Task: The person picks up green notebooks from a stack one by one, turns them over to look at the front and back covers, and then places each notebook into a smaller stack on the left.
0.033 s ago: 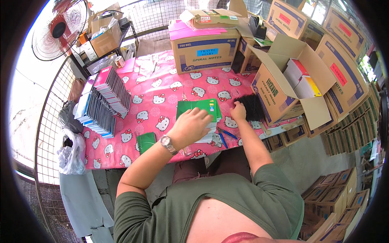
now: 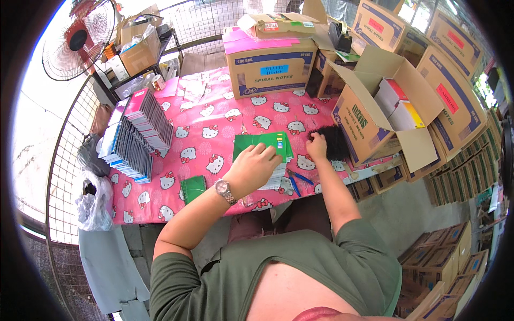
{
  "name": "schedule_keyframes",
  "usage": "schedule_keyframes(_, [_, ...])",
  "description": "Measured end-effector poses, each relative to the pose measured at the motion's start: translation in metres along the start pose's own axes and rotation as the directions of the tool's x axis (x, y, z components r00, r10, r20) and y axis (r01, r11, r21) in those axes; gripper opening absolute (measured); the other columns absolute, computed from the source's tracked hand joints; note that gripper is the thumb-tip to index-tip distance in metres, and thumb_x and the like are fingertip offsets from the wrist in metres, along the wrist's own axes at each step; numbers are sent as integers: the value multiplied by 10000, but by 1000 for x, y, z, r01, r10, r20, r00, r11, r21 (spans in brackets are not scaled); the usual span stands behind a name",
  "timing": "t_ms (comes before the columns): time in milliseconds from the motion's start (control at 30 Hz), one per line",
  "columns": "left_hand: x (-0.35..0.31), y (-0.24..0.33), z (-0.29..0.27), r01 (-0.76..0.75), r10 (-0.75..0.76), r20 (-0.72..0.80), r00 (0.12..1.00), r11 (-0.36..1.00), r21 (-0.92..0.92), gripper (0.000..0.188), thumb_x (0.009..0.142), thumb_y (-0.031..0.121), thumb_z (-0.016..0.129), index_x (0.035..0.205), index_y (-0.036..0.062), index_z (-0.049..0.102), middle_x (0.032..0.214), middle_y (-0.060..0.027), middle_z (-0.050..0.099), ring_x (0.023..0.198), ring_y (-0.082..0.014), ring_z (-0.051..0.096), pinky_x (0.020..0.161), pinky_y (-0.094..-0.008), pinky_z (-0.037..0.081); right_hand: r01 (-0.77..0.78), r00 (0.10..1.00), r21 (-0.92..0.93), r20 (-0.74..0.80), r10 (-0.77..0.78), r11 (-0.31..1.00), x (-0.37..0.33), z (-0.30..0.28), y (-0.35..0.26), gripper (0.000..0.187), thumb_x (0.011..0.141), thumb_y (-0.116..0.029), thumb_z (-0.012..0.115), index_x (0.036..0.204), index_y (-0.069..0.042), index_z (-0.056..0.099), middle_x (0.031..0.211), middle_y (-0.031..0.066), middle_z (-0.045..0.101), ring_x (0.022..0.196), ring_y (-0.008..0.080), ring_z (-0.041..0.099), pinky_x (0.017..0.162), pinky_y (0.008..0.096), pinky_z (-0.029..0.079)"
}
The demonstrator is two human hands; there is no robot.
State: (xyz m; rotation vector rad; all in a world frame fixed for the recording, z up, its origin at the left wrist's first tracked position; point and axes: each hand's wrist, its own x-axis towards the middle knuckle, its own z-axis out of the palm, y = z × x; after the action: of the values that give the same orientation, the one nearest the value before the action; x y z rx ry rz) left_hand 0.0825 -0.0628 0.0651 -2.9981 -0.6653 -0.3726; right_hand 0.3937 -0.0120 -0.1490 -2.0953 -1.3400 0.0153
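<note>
My left hand (image 2: 258,165), with a watch on its wrist, lies across the top of a stack of green-covered notebooks (image 2: 278,140), fingers apart and slightly bent. At the left edge of a bristly black bundle of thin strands (image 2: 333,143) is my right hand (image 2: 317,145). Its fingers are drawn together there, and anything between them is too small to make out. Blue-handled pliers (image 2: 296,182) lie with their handles spread, just right of the stack. A small green spiral notebook (image 2: 193,189) rests left of my left forearm.
Tall stacks of spiral notebooks (image 2: 147,120) stand on the left of the pink patterned tablecloth (image 2: 206,142). A closed carton (image 2: 273,68) sits at the back. An open carton (image 2: 364,115) holding packs is on the right. A plastic bag (image 2: 95,200) hangs at the left edge.
My left hand and wrist have shifted very slightly to the right on the green stack. My right hand stays at the black bundle, with hardly any movement.
</note>
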Motion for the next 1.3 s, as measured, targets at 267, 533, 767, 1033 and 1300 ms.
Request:
schedule_keyframes(267, [24,-29,-37,59,-113,-189,975,961,-270,236,847,109,592,1079,77,623,953,-129,636,970,-307,615,877,-443,485,457,857,601,-100,-505,656,-36,-173,-137,290,866,-82,658,1148,-110,718,953,96,646,919,262,602,860,356,482])
schedule_keyframes(533, [28,-12,-20,112,-173,-320,932,973,-200,198,892,157,609,1062,70,557,902,-109,648,920,-285,613,913,-428,412,524,846,507,-218,-487,684,-57,-182,-165,204,845,-70,703,1048,-90,716,941,88,644,906,252,617,823,362,496])
schedule_keyframes(767, [24,-9,-18,92,-169,-387,907,973,-210,189,897,156,619,1057,70,570,889,-110,651,915,-283,618,1020,-441,387,460,836,633,-73,-543,622,-57,-190,-165,205,861,-22,684,1061,-62,700,953,77,626,885,214,619,795,323,503])
schedule_keyframes(1033, [25,-8,-21,139,-192,-328,925,974,-178,179,905,162,602,1062,81,575,878,-101,653,905,-276,623,951,-436,403,661,730,458,-207,-652,595,-42,-202,-163,226,870,-5,653,1080,-75,698,945,83,605,902,254,600,789,346,498])
schedule_keyframes(1300, [27,-7,-20,146,-196,-342,919,975,-167,182,901,155,598,1066,83,574,870,-94,652,907,-271,624,940,-432,405,511,773,632,-42,-633,582,-47,-193,-160,228,901,-5,630,1119,-51,680,930,65,582,863,180,593,767,301,493])
